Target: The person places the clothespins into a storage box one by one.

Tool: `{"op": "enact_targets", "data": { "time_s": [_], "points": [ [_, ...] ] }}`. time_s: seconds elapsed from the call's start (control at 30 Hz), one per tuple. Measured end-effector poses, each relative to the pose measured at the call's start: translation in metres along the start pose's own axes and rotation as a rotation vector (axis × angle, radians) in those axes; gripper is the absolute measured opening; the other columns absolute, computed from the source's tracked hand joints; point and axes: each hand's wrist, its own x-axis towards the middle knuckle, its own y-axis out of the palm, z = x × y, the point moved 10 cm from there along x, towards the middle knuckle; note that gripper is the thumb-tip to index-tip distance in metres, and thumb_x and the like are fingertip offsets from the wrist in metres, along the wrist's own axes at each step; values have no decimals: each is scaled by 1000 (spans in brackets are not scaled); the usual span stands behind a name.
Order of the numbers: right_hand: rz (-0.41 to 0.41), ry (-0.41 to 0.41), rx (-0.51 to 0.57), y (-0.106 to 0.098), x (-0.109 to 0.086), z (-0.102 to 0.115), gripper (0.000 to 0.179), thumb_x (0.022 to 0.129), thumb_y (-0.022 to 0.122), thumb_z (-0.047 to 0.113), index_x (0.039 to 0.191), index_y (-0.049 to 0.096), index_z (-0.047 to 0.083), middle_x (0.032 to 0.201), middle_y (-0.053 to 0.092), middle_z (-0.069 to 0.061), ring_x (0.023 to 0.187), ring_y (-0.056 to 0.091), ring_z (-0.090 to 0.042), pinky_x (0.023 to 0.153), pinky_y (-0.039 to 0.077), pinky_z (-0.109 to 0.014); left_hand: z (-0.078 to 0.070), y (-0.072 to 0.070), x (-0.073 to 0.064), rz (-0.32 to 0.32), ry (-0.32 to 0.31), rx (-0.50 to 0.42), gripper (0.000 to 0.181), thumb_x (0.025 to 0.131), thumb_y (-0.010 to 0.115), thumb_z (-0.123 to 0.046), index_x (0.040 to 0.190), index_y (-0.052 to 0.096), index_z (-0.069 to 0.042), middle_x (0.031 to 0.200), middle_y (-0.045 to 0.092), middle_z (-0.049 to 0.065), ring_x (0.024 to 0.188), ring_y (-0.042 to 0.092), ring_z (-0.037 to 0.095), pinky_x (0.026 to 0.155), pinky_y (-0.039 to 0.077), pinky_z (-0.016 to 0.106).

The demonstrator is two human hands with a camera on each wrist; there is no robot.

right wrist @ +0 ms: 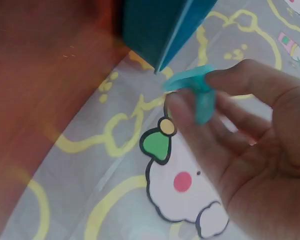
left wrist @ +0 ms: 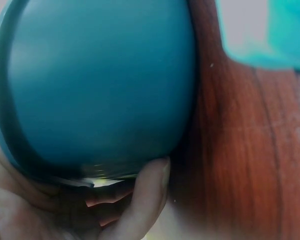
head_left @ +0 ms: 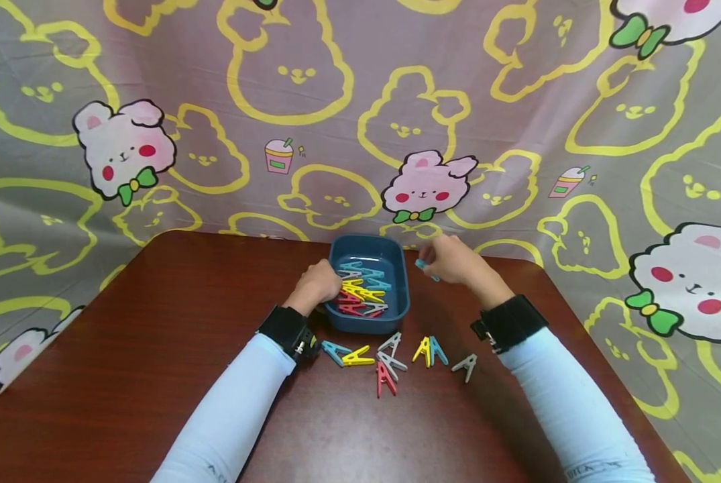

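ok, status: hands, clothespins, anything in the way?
Left hand grips blue bin at its left side. Right hand pinches light-blue clothespin, right of bin. Loose clothespins on tabletop, near side of bin. Nothing visible between pinched clothespin and bin.

From here I see a reddish-brown desk, backed by grey cloth printed with yellow outlines, pink-cheeked rabbits and cups.

- Before me, a dark reddish-brown table with visible wood grain and rounded far corners.
- Beyond its far edge and along both sides, I face a grey, softly creased cloth.
- Printed on it: yellow animal outlines, white rabbits wearing green bows, pink drink cups.
- Nearest me, pale light shines off the tabletop.
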Motion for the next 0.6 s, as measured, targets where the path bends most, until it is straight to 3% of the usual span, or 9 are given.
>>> {"op": "enact_targets", "data": {
  "time_s": [0.13, 0.2, 0.37, 0.6],
  "points": [
    [-19, -90, -42, -1, 37, 22, 21, 96, 77, 3, 117, 74, -2, 112, 77, -19, 102, 72, -33, 91, 64, -45, 0, -2, -2, -14, 1, 4, 55, 105, 61, -31, 151, 48, -5, 124, 66, 14, 104, 66, 29, 73, 62, 39],
    [-18, -127, -67, 3, 53, 30, 22, 97, 76, 3, 119, 76, -1, 114, 78, -19, 106, 72, -33, 95, 64, -46, -2, -5, -13, -15, 10, -5, 54, 105, 61, -29, 151, 49, -3, 127, 67, 15, 106, 67, 30, 79, 64, 41],
    [-15, -178, -150, 18, 79, 44, 20, 99, 76, 5, 119, 79, 2, 117, 80, -17, 108, 74, -32, 101, 64, -45, -4, -4, -21, -14, 15, -30, 54, 106, 63, -29, 150, 50, -2, 127, 67, 18, 105, 69, 31, 80, 66, 44],
    [17, -209, -349, 43, 99, 60, 15, 104, 71, 10, 115, 80, 5, 112, 81, -12, 98, 76, -28, 95, 64, -44, -2, -1, -6, -9, -6, -28, 53, 104, 64, -30, 149, 50, -5, 124, 66, 16, 101, 69, 30, 67, 64, 42]
  ]
}}
